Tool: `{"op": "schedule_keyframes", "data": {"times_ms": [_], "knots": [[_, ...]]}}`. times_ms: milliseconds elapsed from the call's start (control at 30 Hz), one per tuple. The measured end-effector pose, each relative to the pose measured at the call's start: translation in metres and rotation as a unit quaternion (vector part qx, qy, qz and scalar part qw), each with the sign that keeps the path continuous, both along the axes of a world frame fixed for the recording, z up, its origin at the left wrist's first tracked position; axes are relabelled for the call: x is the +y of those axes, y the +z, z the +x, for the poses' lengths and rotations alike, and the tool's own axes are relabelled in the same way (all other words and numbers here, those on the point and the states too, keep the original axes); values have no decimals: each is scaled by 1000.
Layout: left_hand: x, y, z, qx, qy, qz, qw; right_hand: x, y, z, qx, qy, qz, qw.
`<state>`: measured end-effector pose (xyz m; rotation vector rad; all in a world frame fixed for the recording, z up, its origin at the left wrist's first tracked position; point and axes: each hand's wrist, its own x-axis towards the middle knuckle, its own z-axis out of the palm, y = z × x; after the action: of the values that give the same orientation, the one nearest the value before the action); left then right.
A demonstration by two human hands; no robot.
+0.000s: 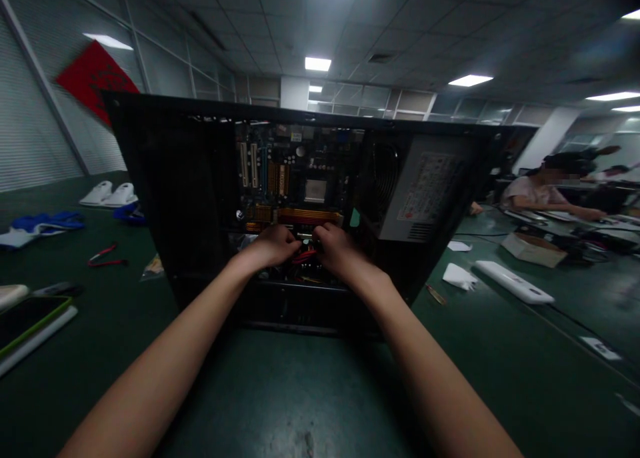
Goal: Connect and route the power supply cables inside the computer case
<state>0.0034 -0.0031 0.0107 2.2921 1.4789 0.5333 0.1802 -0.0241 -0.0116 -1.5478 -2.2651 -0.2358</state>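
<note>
A black computer case (150, 178) stands open in front of me, its inside facing me. Both of my hands reach into its lower middle, just below the orange and red memory slots (310, 216) of the motherboard (280, 151). The fingers of my left hand (277, 243) are pinched, beside a bundle of red and yellow cables (305, 255). Close by on the right, my right hand (337, 246) has its fingers curled at the same cables. What either hand grips is too small and dark to tell. A silver processor (315, 190) sits above them.
The power supply (425, 185) fills the case's upper right. On the green table (290, 385) lie red-handled pliers (109, 255), a phone (30, 321), blue-and-white gloves (47, 223), a white power strip (515, 281) and a cardboard box (534, 248). Another person (535, 191) sits at the right.
</note>
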Motion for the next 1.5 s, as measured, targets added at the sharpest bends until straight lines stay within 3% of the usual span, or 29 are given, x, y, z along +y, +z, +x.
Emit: {"op": "schedule_keyframes", "data": {"times_ms": [400, 800, 1033, 1500], "knots": [[-4, -1, 6, 58, 67, 65, 994, -6, 2, 0, 2, 14, -4, 1000], [0, -5, 10, 77, 39, 58, 995, -6, 5, 0, -18, 3, 10, 1000], [1, -1, -5, 16, -16, 2, 1000, -3, 16, -13, -65, -24, 9, 998], [2, 0, -1, 17, 12, 0, 1000, -2, 14, -16, -84, -47, 5, 995]]}}
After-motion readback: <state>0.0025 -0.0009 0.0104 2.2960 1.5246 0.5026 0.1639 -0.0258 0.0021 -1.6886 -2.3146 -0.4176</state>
